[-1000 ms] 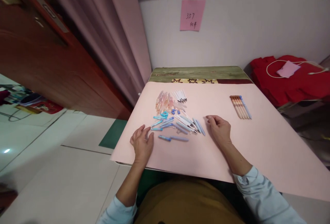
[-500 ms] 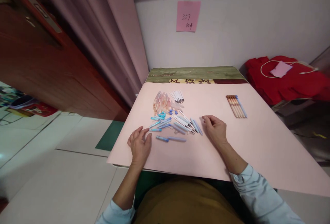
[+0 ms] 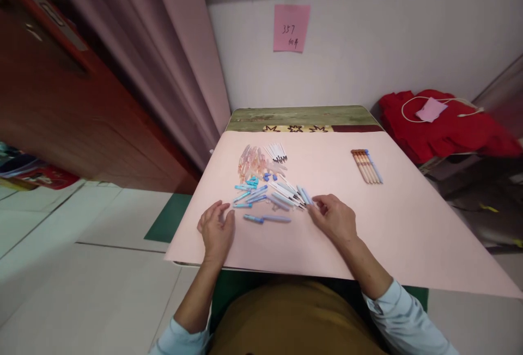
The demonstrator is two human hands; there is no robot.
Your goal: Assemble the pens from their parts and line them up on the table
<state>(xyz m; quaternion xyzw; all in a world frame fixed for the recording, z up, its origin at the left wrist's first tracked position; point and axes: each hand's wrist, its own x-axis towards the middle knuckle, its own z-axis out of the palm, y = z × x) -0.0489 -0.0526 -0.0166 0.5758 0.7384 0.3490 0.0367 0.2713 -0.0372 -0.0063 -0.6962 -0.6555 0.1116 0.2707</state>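
My right hand [image 3: 335, 219] is at the right side of a loose pile of pen parts, its thumb and index finger closing on the near end of a pale blue pen barrel [image 3: 304, 195]. Beside that barrel lie white ink refills [image 3: 284, 193] with dark tips. My left hand [image 3: 216, 231] rests near the table's left edge, fingers loosely curled and apart, holding nothing. Closest to it are blue pen pieces [image 3: 243, 205] and a darker blue grip section [image 3: 253, 218]. Another pale blue barrel [image 3: 277, 218] lies in front of the pile.
Behind the pile are clear pinkish barrels [image 3: 252, 161], a bundle of white refills [image 3: 277, 152], turquoise pieces [image 3: 252, 182] and small blue clips [image 3: 267, 176]. Several brown-capped pens [image 3: 364, 167] lie in a row at the right. Red cloth [image 3: 441, 132] with a white cable sits beyond the table.
My right hand has moved in to the pale blue barrels and now takes one by its near end. The left hand stays almost in place. The view has shifted slightly.
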